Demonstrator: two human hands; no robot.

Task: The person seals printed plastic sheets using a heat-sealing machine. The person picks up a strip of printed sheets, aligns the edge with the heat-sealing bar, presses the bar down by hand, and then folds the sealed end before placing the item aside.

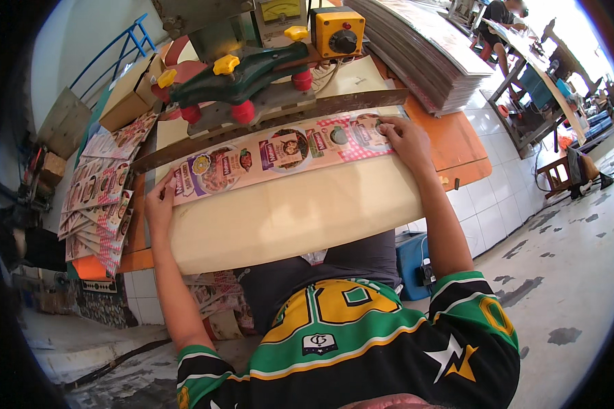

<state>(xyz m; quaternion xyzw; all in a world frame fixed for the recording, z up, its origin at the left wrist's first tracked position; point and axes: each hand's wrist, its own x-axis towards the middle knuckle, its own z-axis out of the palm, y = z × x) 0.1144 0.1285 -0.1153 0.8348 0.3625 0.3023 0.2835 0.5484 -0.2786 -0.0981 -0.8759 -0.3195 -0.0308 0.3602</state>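
Note:
A long printed plastic sheet point(295, 153) with food pictures, pink checks and purple patches lies across the cream-coloured bed point(290, 218) before me. My left hand point(161, 204) pinches its left end, fingers bent at the corner. At the far right end, my right hand point(408, 142) grips the sheet's edge with curled fingers; the thumb is partly hidden. Just beyond the sheet runs a long dark metal bar point(348, 104) belonging to a press. Its dark green clamp arm point(252, 76) carries yellow knobs and red cylinders above the bar.
Printed sheets point(99, 184) are piled on the left of the orange table point(460, 143), near a cardboard box point(131, 94). A yellow control box point(338, 33) stands behind the press. Tall stacked sheets point(423, 54) rise at the back right. Another person point(501, 27) sits at a far bench.

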